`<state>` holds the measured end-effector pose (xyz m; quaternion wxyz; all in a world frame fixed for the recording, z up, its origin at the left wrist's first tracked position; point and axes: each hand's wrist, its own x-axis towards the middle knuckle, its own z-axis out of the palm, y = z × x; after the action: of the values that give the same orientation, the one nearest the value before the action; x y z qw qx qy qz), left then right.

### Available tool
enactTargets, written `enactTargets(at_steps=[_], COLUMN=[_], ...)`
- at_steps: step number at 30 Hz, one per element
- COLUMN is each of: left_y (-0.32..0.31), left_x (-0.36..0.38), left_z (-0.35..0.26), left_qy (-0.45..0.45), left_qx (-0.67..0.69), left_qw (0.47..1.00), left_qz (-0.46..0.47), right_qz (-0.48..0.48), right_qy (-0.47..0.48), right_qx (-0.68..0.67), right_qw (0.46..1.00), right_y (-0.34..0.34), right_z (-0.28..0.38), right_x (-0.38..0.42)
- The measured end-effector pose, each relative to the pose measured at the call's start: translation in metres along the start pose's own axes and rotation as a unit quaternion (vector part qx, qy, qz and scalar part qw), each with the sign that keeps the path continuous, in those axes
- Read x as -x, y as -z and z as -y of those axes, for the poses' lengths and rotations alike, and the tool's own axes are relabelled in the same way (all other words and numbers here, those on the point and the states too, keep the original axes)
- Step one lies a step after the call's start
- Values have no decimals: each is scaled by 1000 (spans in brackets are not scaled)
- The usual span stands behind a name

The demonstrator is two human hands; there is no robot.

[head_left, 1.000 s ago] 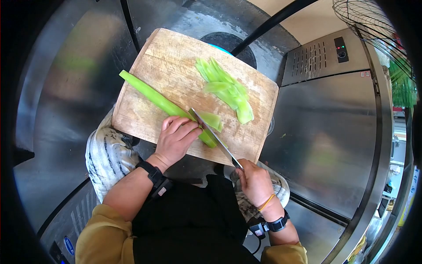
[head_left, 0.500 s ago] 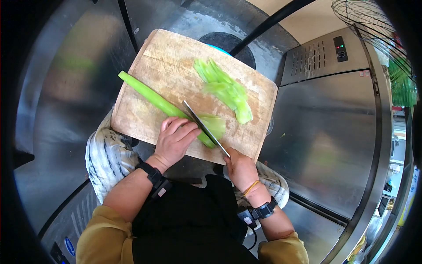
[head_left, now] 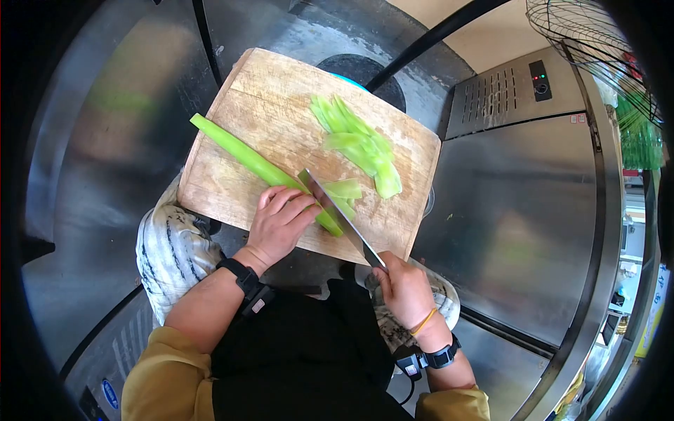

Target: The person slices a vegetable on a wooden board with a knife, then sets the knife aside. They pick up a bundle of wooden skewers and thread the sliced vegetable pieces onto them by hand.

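Observation:
A long green stalk (head_left: 242, 151) lies diagonally on the wooden cutting board (head_left: 260, 91). My left hand (head_left: 279, 223) presses its closed fingers on the stalk near its lower right end. In my right hand (head_left: 405, 286) is the handle of a knife (head_left: 344, 217), whose blade lies along the right side of the stalk, just beside my left fingertips. Thin green slices (head_left: 344, 189) sit next to the blade, partly hidden by it. A pile of pale green slices (head_left: 361, 144) rests at the board's upper right.
A steel cabinet (head_left: 512, 224) with a control panel (head_left: 540, 81) stands on the right. Black bars (head_left: 435, 42) cross behind the board. Beyond it is a dark round object (head_left: 361, 67). A wire basket (head_left: 597, 35) hangs at the upper right.
My right hand and the knife have moved down and to the right, and more of the blade's side shows. The slices beside it have shifted. My left hand has hardly moved.

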<state>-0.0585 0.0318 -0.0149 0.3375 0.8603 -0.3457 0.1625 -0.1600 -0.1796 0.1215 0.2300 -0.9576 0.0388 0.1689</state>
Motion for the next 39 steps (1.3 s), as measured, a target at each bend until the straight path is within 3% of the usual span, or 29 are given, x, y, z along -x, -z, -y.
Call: enactTargets(at_steps=[13, 19, 28, 39], left_y=[0, 0, -1, -1], left_x=[0, 1, 3, 1], left_z=[-2, -1, 2, 0], left_qy=[6, 0, -3, -2], left_qx=[-6, -7, -5, 7], left_qw=[1000, 1000, 1000, 1000], left_qz=[3, 1, 1, 1], right_qz=[32, -15, -49, 12], right_qy=[-1, 31, 8, -20], right_qx=[18, 18, -41, -6], right_qw=[999, 999, 998, 1000], right_y=[-13, -46, -11, -9], right_z=[-4, -18, -3, 5], right_x=[-6, -35, -22, 1])
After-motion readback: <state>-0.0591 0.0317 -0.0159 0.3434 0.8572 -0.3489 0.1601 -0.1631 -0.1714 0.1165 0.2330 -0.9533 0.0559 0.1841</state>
